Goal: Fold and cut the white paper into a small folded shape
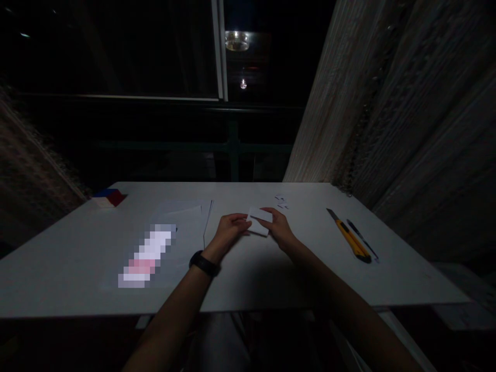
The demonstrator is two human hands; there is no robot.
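Both my hands meet over the middle of a white table (77, 258) and hold a small white piece of paper (259, 221) between them. My left hand (228, 233), with a black band on its wrist, pinches the paper's left edge. My right hand (279, 227) grips its right side with curled fingers. The paper is folded or thick, and hovers just above the tabletop. The room is dim.
Sheets of white paper (182, 227) lie left of my hands. A yellow utility knife (351, 237) and a dark pen (362, 238) lie at the right. Small paper scraps (281, 201) sit beyond my hands. A red and blue block (109, 197) rests at the far left corner.
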